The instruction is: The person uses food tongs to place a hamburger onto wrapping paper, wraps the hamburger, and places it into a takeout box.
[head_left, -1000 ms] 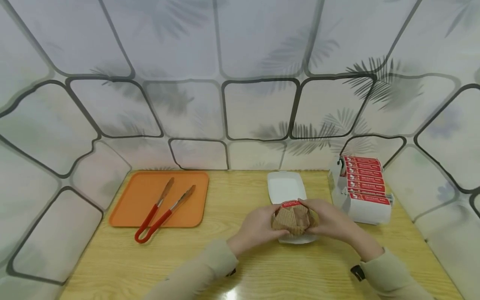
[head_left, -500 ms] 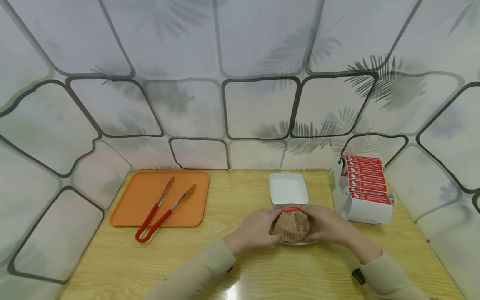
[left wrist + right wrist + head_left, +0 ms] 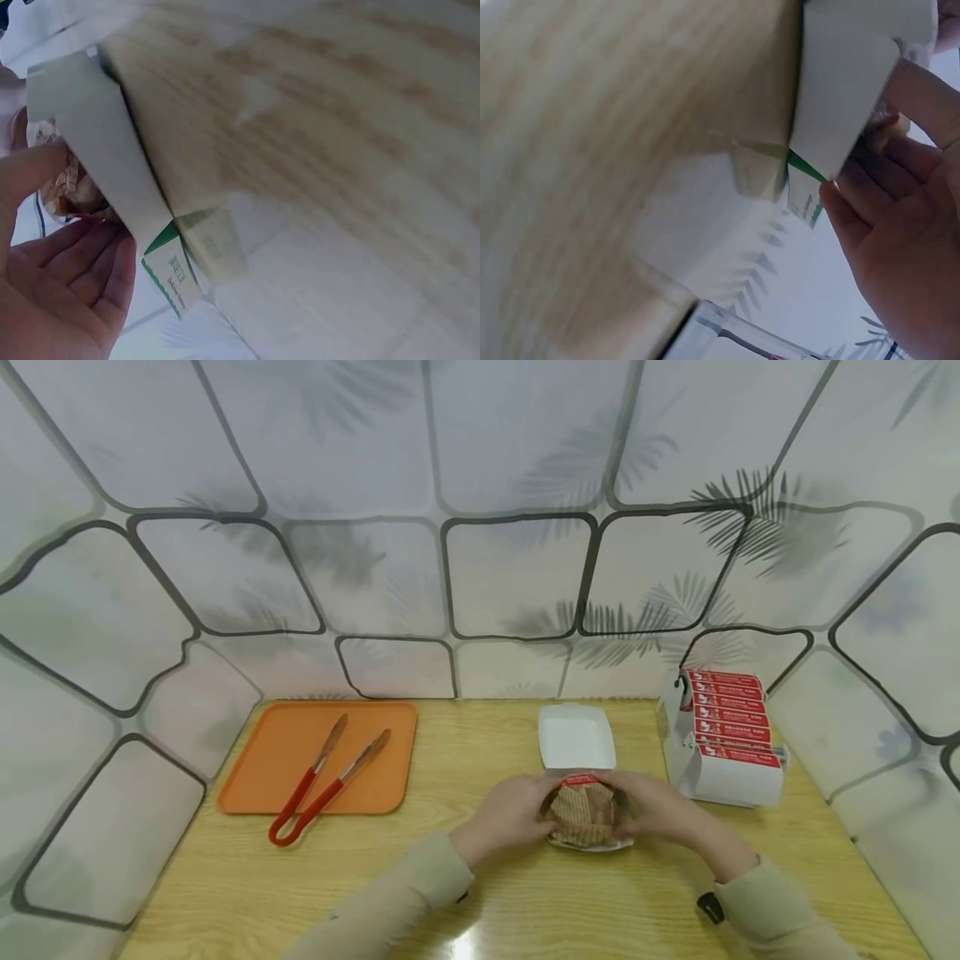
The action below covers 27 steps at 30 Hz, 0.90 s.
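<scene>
In the head view a burger [image 3: 583, 814] in brown striped paper, with a red strip along its far side, sits in the base of a white takeaway box. The box's lid [image 3: 577, 737] lies folded back behind it. My left hand [image 3: 512, 814] grips the burger from the left and my right hand [image 3: 660, 810] from the right, thumbs on the near side. Both wrist views show the box's white outer wall [image 3: 97, 127] standing on the table, with a green-edged flap [image 3: 172, 274] at the hinge. Fingertips reach inside over the rim, partly hidden by that wall.
To the left, an orange tray [image 3: 255, 777] carries red-handled tongs [image 3: 303, 793] whose handle overhangs the front edge. At the right stands a white holder [image 3: 678, 777] with several red-labelled cards or packets [image 3: 731, 714]. A patterned wall [image 3: 517, 581] encloses the wooden table [image 3: 480, 743].
The burger has gone down from above the box into its base, both hands lowering with it. In the last half second it has barely shifted. Tray, tongs and holder stay put.
</scene>
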Available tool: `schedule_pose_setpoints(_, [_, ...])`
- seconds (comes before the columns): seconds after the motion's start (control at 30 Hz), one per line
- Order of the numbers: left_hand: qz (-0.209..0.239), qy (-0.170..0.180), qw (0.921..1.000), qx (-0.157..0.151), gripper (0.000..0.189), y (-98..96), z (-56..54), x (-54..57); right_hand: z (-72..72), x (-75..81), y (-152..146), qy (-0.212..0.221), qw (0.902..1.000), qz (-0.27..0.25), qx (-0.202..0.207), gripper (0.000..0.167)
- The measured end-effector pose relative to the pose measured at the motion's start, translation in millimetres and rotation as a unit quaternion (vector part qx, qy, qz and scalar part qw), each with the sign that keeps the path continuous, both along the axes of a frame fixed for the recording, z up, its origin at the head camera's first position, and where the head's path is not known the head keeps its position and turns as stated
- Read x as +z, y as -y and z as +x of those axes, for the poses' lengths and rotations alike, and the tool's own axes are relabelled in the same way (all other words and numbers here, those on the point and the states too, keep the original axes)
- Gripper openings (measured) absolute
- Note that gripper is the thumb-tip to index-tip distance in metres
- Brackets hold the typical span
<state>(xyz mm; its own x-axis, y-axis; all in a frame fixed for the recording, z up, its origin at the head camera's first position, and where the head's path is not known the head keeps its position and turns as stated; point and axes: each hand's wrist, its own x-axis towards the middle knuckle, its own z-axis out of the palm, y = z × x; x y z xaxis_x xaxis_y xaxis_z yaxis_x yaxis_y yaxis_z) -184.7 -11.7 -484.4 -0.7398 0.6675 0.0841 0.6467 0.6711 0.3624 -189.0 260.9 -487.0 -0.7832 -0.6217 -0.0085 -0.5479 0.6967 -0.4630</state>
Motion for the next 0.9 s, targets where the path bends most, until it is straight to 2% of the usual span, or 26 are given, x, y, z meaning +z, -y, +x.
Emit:
schedule_pose_setpoints(0.1, [-0.005,-0.017,0.9998,0.013,0.054,-2.6,2.5,-1.3,0.7,-7.7,3,0.001,0.9997,-0.018,-0.015,0.091])
schedule_pose_setpoints(0.2, [-0.011,-0.047,0.9986,0.020,0.055,-4.3,5.3,-3.3,2.0,-8.7,8,-0.011,0.9994,-0.026,-0.017,0.090])
schedule_pose_setpoints(0.27, [-0.023,-0.081,0.9963,0.017,0.057,-4.9,7.2,-5.2,1.7,-9.1,11,-0.028,0.9992,-0.026,-0.012,0.089])
schedule_pose_setpoints(0.37, [-0.043,-0.131,0.9904,0.012,0.063,-4.9,9.4,-7.5,2.6,-8.6,13,-0.072,0.9973,0.003,-0.010,0.086])
schedule_pose_setpoints(0.43, [-0.047,-0.146,0.9881,0.010,0.064,-4.5,9.9,-8.9,3.4,-8.4,13,-0.101,0.9945,0.026,-0.009,0.085])
schedule_pose_setpoints(0.53, [-0.033,-0.127,0.9914,0.008,0.064,-2.6,9.4,-8.9,5.2,-7.7,14,-0.120,0.9918,0.045,-0.009,0.085])
schedule_pose_setpoints(0.63, [-0.012,-0.069,0.9975,0.002,0.060,0.8,7.9,-5.6,5.7,-8.1,15,-0.094,0.9953,0.021,-0.006,0.085])
schedule_pose_setpoints(0.77, [-0.003,-0.002,1.0000,0.000,0.059,4.9,5.7,0.8,6.7,-10.8,18,-0.069,0.9975,-0.011,-0.006,0.086])
schedule_pose_setpoints(0.9, [-0.016,0.011,0.9997,0.013,0.069,5.5,4.9,3.5,7.5,-11.6,20,-0.069,0.9974,-0.020,-0.008,0.087])
